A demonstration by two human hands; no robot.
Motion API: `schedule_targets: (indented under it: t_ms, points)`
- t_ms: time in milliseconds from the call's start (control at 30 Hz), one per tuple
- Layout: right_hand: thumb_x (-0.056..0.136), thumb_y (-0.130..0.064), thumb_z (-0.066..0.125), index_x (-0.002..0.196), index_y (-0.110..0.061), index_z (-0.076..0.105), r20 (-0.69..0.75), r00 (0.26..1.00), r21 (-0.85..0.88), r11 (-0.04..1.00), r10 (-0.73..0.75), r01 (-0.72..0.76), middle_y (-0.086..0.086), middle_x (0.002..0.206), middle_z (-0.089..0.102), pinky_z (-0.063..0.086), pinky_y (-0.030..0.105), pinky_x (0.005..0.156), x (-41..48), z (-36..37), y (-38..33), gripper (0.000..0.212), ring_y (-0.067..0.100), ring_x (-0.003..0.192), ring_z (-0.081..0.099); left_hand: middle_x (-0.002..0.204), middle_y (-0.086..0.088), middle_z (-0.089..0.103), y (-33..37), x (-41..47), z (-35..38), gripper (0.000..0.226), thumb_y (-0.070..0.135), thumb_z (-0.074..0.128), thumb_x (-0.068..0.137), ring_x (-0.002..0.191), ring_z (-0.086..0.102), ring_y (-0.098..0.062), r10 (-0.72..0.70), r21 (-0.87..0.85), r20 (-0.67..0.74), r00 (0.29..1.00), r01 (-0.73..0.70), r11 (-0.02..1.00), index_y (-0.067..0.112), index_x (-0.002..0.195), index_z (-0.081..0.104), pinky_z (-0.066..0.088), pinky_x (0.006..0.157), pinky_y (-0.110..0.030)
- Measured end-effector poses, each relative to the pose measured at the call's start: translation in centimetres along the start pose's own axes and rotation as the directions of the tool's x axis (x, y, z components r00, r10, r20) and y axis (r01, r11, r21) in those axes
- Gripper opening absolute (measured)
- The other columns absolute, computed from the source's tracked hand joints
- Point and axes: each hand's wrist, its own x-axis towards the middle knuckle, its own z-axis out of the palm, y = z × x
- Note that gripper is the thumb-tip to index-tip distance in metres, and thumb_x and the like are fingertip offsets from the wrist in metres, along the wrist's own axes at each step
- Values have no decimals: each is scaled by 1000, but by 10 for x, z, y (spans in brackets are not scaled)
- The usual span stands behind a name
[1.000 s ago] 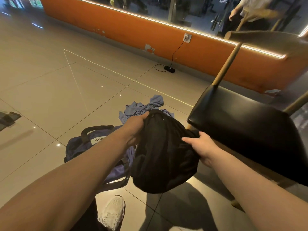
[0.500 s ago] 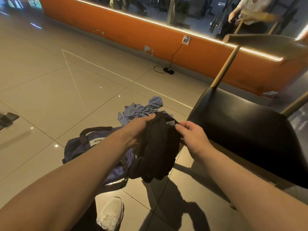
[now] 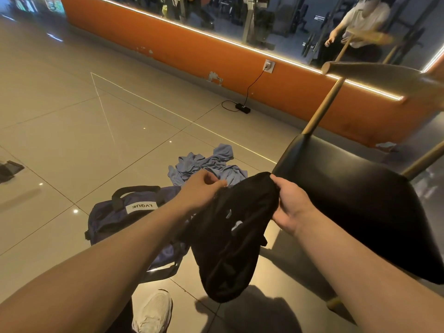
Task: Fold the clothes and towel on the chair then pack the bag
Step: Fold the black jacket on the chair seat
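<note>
A black garment point(image 3: 230, 239) hangs in the air in front of me, above the floor. My left hand point(image 3: 200, 189) pinches its upper left edge. My right hand point(image 3: 288, 205) grips its upper right edge, beside the black seat of the chair point(image 3: 355, 198). A dark blue bag point(image 3: 115, 217) with a white label lies on the floor below my left forearm. Beyond the bag, a crumpled light blue garment point(image 3: 206, 164) lies on the tiles.
An orange wall base point(image 3: 216, 58) with a socket runs across the back, and a black power adapter point(image 3: 242, 108) on a cable lies on the floor near it. My white shoe point(image 3: 153, 311) shows at the bottom. A dark object point(image 3: 9, 169) lies at the left edge.
My hands have moved apart along the top edge of the black garment, spreading it wider. It now hangs longer below my hands.
</note>
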Motion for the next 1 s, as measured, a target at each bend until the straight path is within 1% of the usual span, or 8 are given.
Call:
schedule_targets:
  t_ms: [133,233,367,467,567,633,833,1000]
  points:
    - [106,-22,49,104,-7,69,10,1000,-11,1000,-5,5,6,77,77,55,30,65,-5,-1,-4,26,17,70,75,86,-1,65,3,-7,-2,10,23,60,98,73,57,-11,68,4,191,979,-70,998,15,100,66,45,73,-27]
    - [104,-23,51,100,-8,70,14,1000,-44,999,-15,16,6,73,76,55,26,56,-10,2,-6,24,15,62,74,92,4,65,1,-12,-1,26,5,58,96,68,58,1,24,143,429,903,-94,985,12,120,63,45,64,-14]
    - [102,-25,55,110,-7,71,25,1000,-36,999,-5,6,10,86,77,56,33,68,-12,4,-12,25,21,80,74,128,2,66,-11,-12,4,58,37,69,89,113,64,-15,33,293,501,865,-206,934,19,142,55,53,100,-34]
    - [104,-25,52,112,-7,69,-2,1000,-17,1000,-20,20,8,80,77,54,33,68,-12,0,-17,25,22,89,71,119,7,71,-18,-10,6,50,47,67,89,108,67,-10,38,293,521,852,-221,930,22,132,64,54,99,-35]
    - [105,-24,50,110,-7,68,-50,998,25,999,-35,36,10,97,77,54,34,73,-12,-6,-19,26,24,94,70,86,9,66,-12,-8,6,7,26,59,102,75,61,-5,90,241,483,871,-231,943,22,102,65,49,76,-29]
    - [105,-24,50,107,-10,67,-120,991,34,998,-55,59,10,103,74,54,34,74,-10,-12,-18,23,24,96,68,78,3,54,-4,-9,3,14,23,51,105,68,49,-11,134,189,388,912,-221,957,17,94,57,41,69,-33]
    - [103,-16,55,102,-11,66,-282,958,-84,996,-45,22,10,107,72,56,37,91,8,-41,3,13,23,98,69,108,-24,61,5,-5,-7,28,27,41,107,104,59,-41,144,-144,169,975,-120,982,9,99,61,49,92,-50]
    - [102,-19,56,100,-14,70,-215,959,-571,820,-183,28,15,106,69,53,42,93,21,-57,27,15,24,101,64,119,-15,67,15,-1,-5,35,41,53,95,116,63,-32,84,-411,119,989,-27,911,14,111,68,48,107,-56]
